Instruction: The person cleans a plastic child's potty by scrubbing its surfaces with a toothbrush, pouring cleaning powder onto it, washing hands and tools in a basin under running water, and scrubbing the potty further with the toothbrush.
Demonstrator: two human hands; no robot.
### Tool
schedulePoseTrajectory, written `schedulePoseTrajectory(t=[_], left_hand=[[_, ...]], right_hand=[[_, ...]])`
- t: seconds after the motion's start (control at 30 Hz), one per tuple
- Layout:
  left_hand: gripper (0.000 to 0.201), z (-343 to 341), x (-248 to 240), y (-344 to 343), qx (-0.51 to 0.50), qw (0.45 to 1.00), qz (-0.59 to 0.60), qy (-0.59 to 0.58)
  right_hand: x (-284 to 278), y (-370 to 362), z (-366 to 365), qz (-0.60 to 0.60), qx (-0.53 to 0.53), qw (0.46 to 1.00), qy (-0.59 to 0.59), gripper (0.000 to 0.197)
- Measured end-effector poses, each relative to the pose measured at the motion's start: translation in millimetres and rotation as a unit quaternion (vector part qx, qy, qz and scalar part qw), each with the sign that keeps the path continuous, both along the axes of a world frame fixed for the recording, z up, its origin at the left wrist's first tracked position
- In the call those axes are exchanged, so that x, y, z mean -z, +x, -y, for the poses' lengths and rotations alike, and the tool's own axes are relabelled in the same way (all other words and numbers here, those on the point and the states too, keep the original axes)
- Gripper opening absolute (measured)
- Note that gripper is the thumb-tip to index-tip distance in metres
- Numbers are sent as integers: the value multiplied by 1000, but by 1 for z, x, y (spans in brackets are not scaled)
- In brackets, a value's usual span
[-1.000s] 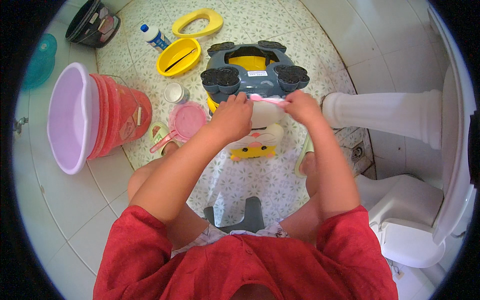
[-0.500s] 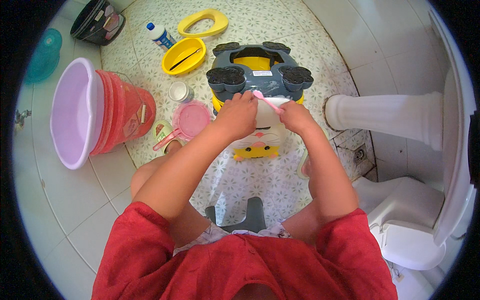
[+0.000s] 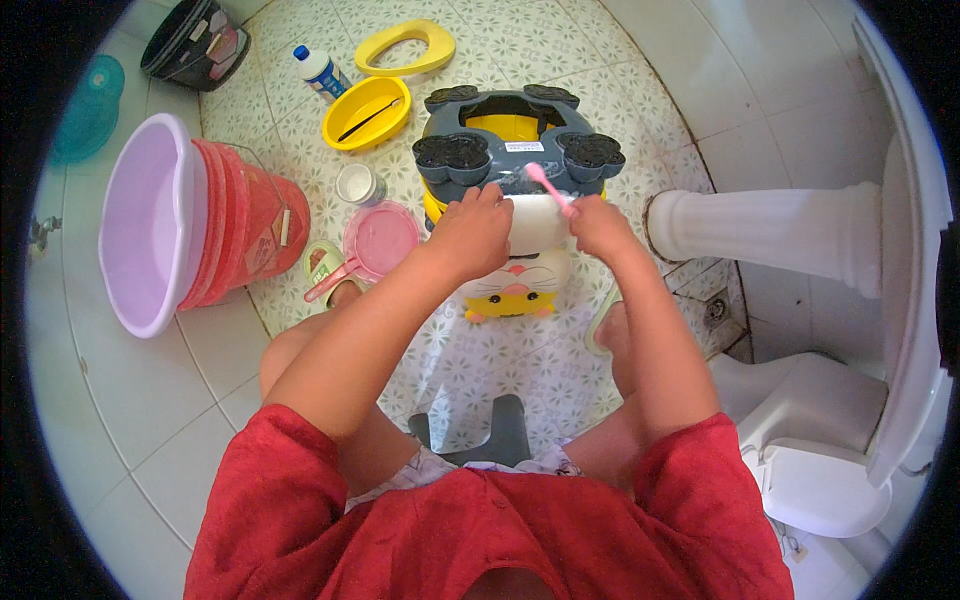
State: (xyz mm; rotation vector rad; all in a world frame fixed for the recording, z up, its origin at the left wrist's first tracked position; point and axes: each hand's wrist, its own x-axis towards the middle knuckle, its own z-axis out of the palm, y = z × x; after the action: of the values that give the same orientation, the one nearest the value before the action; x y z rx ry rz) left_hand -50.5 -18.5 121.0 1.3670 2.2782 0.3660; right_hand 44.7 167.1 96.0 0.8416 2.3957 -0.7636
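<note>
A child's potty seat (image 3: 538, 228) lies tipped over on the floor in front of me, its dark grey underside with black cloud-shaped feet turned up. Below its white middle a yellow cartoon animal face shows. My left hand (image 3: 468, 232) is curled over the left of the edge where white meets grey, steadying it. In my closed right hand (image 3: 602, 228) is a pink toothbrush (image 3: 549, 186), its head over the grey underside among whitish smears. Whether the bristles touch the surface I cannot tell.
Left of the potty are a pink dipper (image 3: 385, 242), a small tub (image 3: 358, 185) and a yellow bowl (image 3: 352, 98) with a thin black stick. Behind are a blue-capped bottle (image 3: 322, 75) and a yellow seat ring (image 3: 432, 48). A red bucket (image 3: 262, 215) bears a lilac basin (image 3: 145, 225).
My right hand has shifted slightly right, and the toothbrush head has moved right and up across the grey underside. My left hand stays on the potty's edge.
</note>
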Motion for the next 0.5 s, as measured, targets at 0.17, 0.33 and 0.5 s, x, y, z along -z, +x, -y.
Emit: schedulePoseTrajectory(t=[0.17,0.33,0.5], left_hand=[[43,-1,0,0,0,1000,-3,12],[41,-6,1,-1,-1,1000,-7,3],[41,-6,1,-1,-10,1000,-7,6]], right_hand=[[5,10,-19,26,57,998,-19,30],[13,11,9,-48,-82,993,64,29],[4,2,-10,0,17,1000,10,28]])
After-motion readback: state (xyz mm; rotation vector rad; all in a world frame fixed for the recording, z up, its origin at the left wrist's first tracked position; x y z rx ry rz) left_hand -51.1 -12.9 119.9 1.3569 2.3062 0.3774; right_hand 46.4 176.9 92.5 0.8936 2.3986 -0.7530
